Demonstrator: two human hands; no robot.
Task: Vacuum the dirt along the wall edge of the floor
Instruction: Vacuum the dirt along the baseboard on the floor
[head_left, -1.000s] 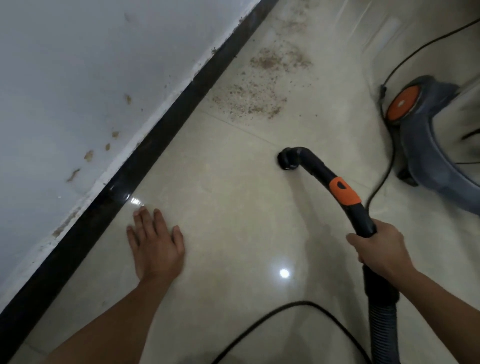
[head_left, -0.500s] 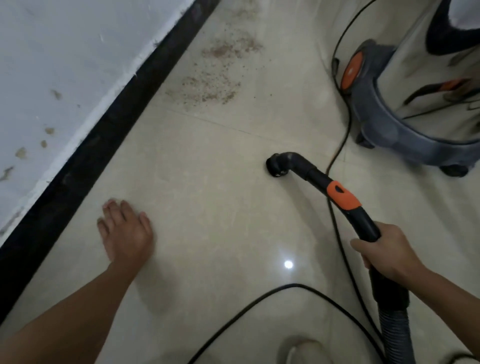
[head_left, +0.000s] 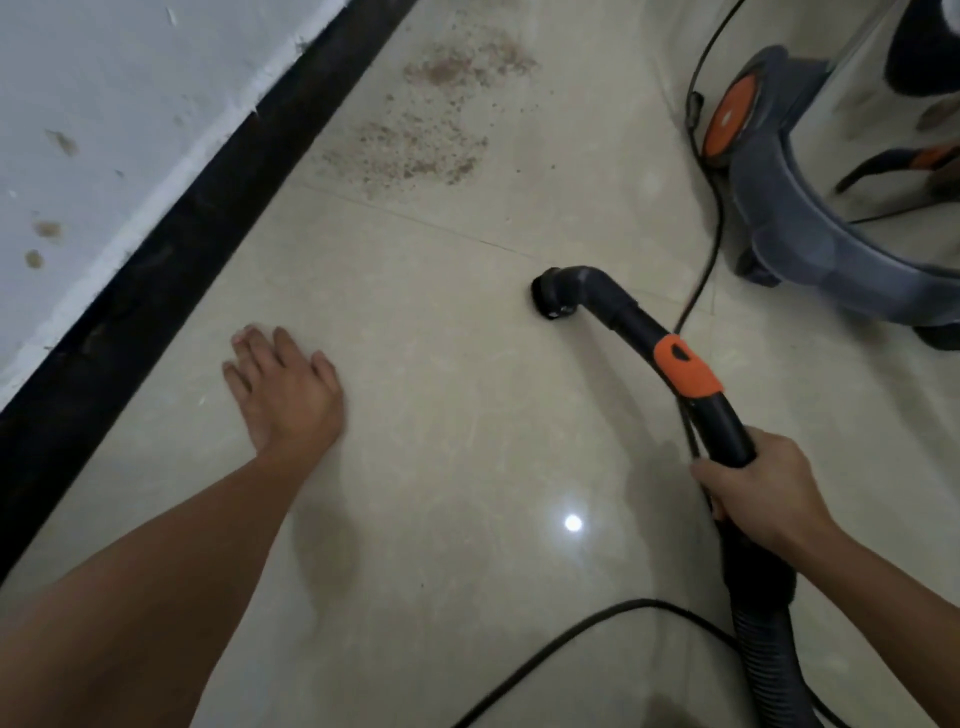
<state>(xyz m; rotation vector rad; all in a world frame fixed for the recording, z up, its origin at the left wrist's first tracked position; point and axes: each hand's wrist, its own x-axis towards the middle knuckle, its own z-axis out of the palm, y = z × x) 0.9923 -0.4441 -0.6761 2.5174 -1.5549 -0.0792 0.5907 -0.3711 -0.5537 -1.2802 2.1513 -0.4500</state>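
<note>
The light is soft and a bit dim. One small white spot of glare shines on the shiny floor (head_left: 467, 415) near my right hand (head_left: 763, 493). My left arm (head_left: 182, 571) and the hose (head_left: 727, 431) drop faint gray shadows. The vacuum (head_left: 810, 223) at the top right looks blurry.

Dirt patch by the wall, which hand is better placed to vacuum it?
Right. The right hand grips the vacuum wand, its nozzle nearest the dirt patch; the left hand lies flat on the floor.
</note>
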